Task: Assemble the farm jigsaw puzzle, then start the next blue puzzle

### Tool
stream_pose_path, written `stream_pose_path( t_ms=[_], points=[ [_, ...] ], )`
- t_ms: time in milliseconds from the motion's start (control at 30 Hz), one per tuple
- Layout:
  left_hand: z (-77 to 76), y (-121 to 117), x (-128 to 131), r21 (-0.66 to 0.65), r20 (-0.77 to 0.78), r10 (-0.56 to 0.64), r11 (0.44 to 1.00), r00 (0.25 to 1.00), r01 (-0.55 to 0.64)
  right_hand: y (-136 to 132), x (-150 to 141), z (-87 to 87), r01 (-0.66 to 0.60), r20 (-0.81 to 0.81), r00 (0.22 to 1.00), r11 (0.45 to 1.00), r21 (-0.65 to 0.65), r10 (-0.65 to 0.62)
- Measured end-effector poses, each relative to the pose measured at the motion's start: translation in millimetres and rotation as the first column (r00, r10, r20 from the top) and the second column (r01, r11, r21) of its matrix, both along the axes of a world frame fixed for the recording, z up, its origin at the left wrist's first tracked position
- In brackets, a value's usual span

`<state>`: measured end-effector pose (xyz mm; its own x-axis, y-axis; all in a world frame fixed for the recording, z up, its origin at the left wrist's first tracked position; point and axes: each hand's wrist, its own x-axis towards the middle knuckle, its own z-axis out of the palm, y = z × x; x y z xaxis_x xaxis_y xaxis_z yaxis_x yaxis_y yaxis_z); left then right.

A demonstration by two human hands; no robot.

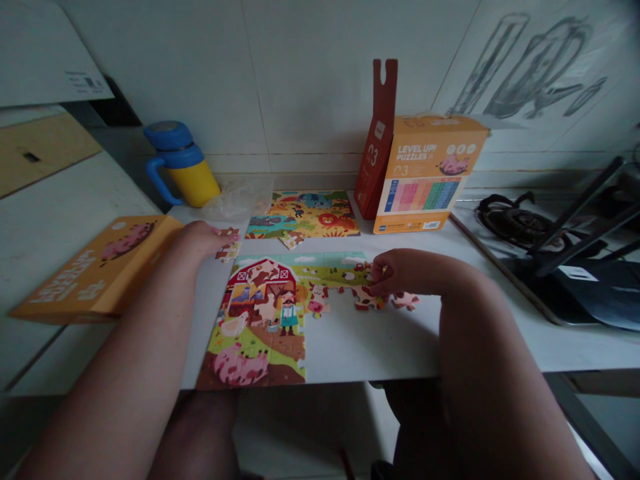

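A partly joined farm puzzle [260,303] lies on the white table, with a red barn, a farmer, a goose and a pink pig on it. At its right edge my right hand [400,270] pinches a puzzle piece, mostly hidden by the fingers. Just below those fingers is a brown-and-white cow piece [366,297], and a loose pinkish piece [406,301] lies to its right. My left hand [203,240] is closed at a few puzzle pieces [229,250] left of the barn; its fingers are partly hidden.
Behind the puzzle lie a picture sheet with animals [320,213] and a loose piece [292,240]. An open orange puzzle box [425,173] stands at the back right, another orange box [100,267] at left. A blue-yellow flask [183,163], clear plastic [240,197] and a gas stove [590,280] flank the work.
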<state>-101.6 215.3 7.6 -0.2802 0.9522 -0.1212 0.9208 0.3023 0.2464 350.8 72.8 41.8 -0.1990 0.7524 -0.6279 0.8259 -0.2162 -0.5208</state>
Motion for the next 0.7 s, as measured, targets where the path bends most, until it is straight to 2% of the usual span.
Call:
stream_pose_path(
  t_ms=[233, 400, 533, 600, 700],
  points=[
    [1.5, -3, 3, -0.019, -0.006, 0.002, 1.0, 1.0, -0.002, -1, -3, 4.8, -0.03, 0.045, 0.999, 1.0, 0.006, 0.03],
    [2.0, -2, 3, -0.049, -0.018, 0.012, 0.999, 1.0, -0.012, 1, -8, 9.5, -0.022, 0.113, 0.994, 0.995, 0.1, 0.01],
    [0.6, 0, 2, -0.057, -0.042, 0.007, 0.998, 0.999, -0.009, 3, -10, 9.9, -0.079, 0.188, 0.981, 0.99, 0.116, 0.056],
    [1.5, 0, 1, -0.044, -0.07, 0.005, 0.999, 0.997, -0.008, 5, -6, 10.9, -0.1, 0.231, 0.971, 0.979, 0.176, 0.057],
    [3.9, -2, -1, -0.024, -0.126, -0.006, 1.0, 0.992, 0.003, 10, 5, 12.0, -0.029, 0.322, 0.942, 0.931, 0.364, -0.096]
  ],
)
